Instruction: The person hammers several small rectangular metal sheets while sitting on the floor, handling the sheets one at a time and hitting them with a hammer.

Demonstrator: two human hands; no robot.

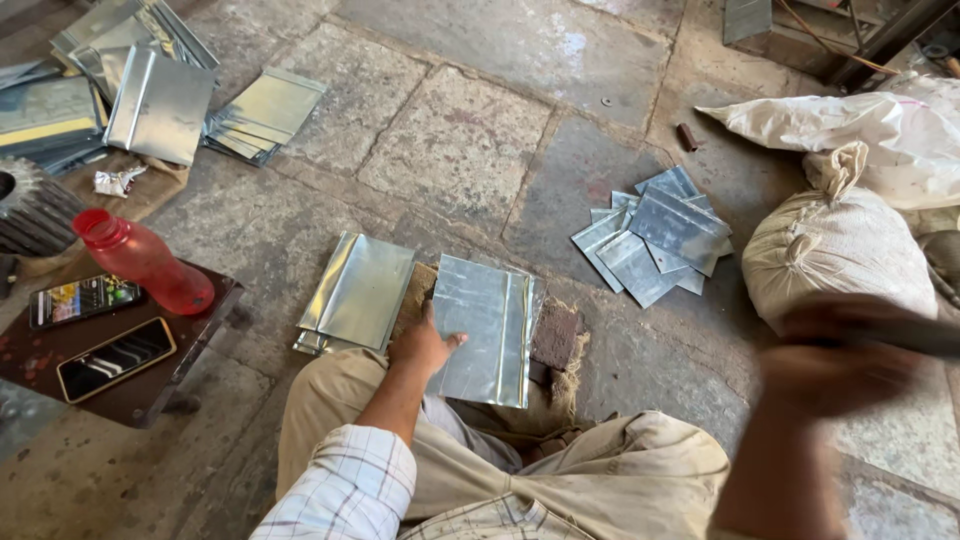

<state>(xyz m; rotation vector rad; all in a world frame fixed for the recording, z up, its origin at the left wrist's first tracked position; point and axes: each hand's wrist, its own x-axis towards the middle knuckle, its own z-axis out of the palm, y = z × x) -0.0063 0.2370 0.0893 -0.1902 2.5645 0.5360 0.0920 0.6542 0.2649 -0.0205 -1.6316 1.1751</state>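
My left hand (422,345) presses flat on the left edge of a folded sheet-metal piece (490,325) that lies on a burlap-covered block in front of my knees. My right hand (835,365), blurred by motion at the right, is closed around a dark handle (920,335) of a tool whose head is out of view. Just left of the held sheet rests a stack of bent metal pieces (358,290).
A scatter of flat metal sheets (655,240) lies on the stone floor ahead, and more sheets (160,100) are piled at top left. A low dark board (110,370) at left carries two phones (85,300) and a red bottle (145,262). White sacks (840,250) sit at right.
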